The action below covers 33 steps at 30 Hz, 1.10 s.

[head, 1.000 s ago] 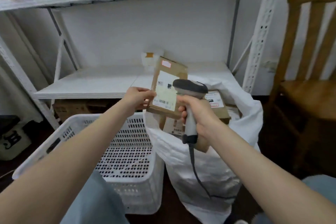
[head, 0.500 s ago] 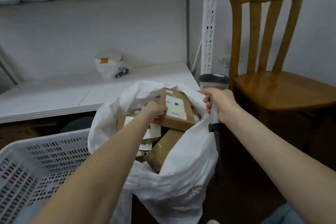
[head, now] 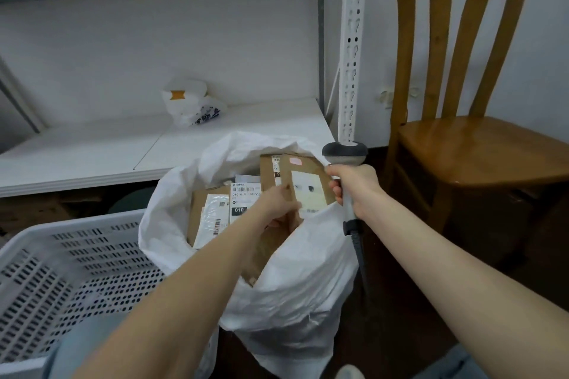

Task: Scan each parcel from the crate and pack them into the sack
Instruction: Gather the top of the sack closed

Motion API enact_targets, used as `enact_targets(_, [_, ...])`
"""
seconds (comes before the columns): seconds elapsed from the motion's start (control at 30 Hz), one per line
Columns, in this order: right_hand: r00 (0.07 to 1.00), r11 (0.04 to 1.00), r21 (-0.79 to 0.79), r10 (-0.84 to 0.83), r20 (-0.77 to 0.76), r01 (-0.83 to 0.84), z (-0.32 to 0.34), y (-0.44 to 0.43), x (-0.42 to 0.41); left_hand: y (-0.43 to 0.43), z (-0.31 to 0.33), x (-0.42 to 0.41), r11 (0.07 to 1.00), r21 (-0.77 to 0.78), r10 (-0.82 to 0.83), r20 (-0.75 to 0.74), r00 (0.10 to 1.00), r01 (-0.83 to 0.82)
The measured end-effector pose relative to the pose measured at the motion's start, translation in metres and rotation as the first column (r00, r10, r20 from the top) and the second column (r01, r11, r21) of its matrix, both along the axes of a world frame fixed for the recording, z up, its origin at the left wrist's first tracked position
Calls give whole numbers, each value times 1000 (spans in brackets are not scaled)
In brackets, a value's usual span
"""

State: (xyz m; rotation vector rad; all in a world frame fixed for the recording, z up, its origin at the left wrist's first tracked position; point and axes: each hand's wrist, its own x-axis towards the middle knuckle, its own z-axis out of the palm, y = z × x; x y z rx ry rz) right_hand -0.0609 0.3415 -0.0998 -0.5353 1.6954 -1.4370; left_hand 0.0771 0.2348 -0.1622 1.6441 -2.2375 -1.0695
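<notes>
Now holding a brown parcel (head: 303, 174) in the left hand (head: 278, 204), fingers curled round its lower left edge, thumb on the face beside the white label. Parcel tilted, label towards the camera, lower end down inside the mouth of the white sack (head: 301, 280), upper end above the rim on the sack's right side.

Gripping a grey scanner (head: 345, 152) by its handle in the right hand (head: 354, 186), fingers wrapped fully round. Scanner upright, head just above the fist, just beside the parcel's right edge and outside the sack. Black cable (head: 358, 255) hanging from the handle down along the sack's right side.

Hands close together, one on each side of the parcel, each clamped on its own thing. Hard to tell whether the right knuckles touch the parcel.

Deeper in the sack, other parcels (head: 244, 198) packed on edge: brown card, white labels, barcodes, one marked 010.

Left of the sack and pressed against it, a white perforated crate (head: 77, 255), only partly in view. Behind both, a low white shelf (head: 92, 151) with a crumpled plastic bag (head: 191, 103) near the wall. Right of the shelf's slotted post (head: 351, 40), a wooden chair (head: 462, 138) against the wall, seat level with the scanner's head.
</notes>
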Motion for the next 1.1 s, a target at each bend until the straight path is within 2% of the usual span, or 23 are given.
enact_targets(0.07, [1000,1000,3,-13,8,13,-3,10,-3,12,-13,-9,985,-124,-98,164,982,119])
enact_targets(0.2, [998,998,-11,-58,4,59,-7,32,-13,25,2,-4,961,-203,-127,276,953,187])
enact_targets(0.3, [996,996,-3,-84,-17,84,-17,44,-16,42,26,17,945,-265,-150,175,973,194])
enact_targets(0.37, [998,998,-1,-67,-12,67,-27,51,-11,64,40,29,920,-293,-245,87,966,259])
enact_targets(0.43, [999,999,-1,-52,-13,52,-36,57,0,86,46,41,883,-271,-373,91,923,383])
enact_targets(0.5, [1000,1000,-6,-26,-8,26,-41,61,10,108,41,51,809,-224,-490,254,834,544])
enact_targets(0.57, [1000,1000,-25,11,-1,-11,-40,63,19,126,24,59,711,-224,-455,575,680,666])
enact_targets(0.6, [999,999,-42,33,0,-33,-39,64,24,126,15,62,693,-253,-385,662,643,675])
enact_targets(0.63, [998,996,-64,59,-4,-59,-38,65,28,123,12,65,706,-317,-318,657,684,633])
enact_targets(0.67, [996,992,-91,83,-14,-84,-36,66,31,115,13,67,751,-386,-256,578,775,535])
enact_targets(0.7, [995,988,-121,98,-30,-101,-34,67,34,106,22,68,813,-428,-198,433,879,394])
enact_targets(0.73, [993,983,-145,107,-57,-114,-31,67,36,95,35,70,863,-435,-153,259,954,257])
enact_targets(0.77, [989,979,-160,117,-87,-129,-29,67,38,87,50,71,896,-415,-133,87,987,157])
enact_targets(0.83, [984,968,-197,134,-119,-156,-20,65,42,85,77,71,936,-345,-126,-127,984,75])
enact_targets(0.93, [974,941,-268,170,-150,-205,-8,58,48,91,90,63,956,-281,-141,-202,969,80])
enact_targets(1.0, [958,937,-243,203,-203,-250,-6,52,51,87,86,58,969,-240,-120,-257,959,56])
enact_targets(1.1, [939,969,-151,141,-313,-196,-16,32,54,78,93,57,970,-231,-45,-475,879,-75])
